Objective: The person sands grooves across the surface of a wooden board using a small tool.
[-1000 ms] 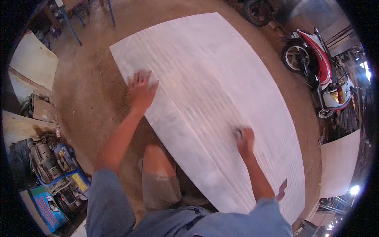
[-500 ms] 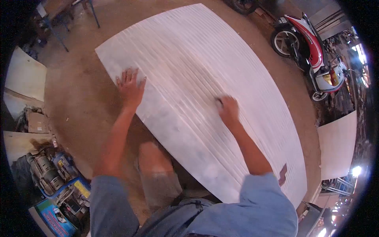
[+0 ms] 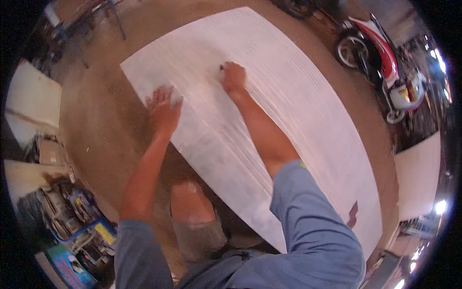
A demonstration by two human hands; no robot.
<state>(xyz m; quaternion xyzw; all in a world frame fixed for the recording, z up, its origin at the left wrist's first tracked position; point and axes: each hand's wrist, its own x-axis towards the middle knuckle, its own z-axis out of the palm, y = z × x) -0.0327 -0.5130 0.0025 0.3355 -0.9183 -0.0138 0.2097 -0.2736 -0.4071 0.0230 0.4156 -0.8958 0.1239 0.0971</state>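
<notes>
The left hand (image 3: 164, 113) lies open with its fingers spread on the near left edge of the large white panel (image 3: 240, 125) — a long, ridged sheet stretched out in front of the person above the brown floor (image 3: 96, 106). The right hand (image 3: 234, 77), farther up the panel, is curled nearly closed around a small dark object (image 3: 222, 68), too blurred to identify, against the white surface. A dark reddish strip (image 3: 353, 215) lies near the panel's right end — well apart from both hands — and a red and white motorbike (image 3: 380, 53) stands beyond.
</notes>
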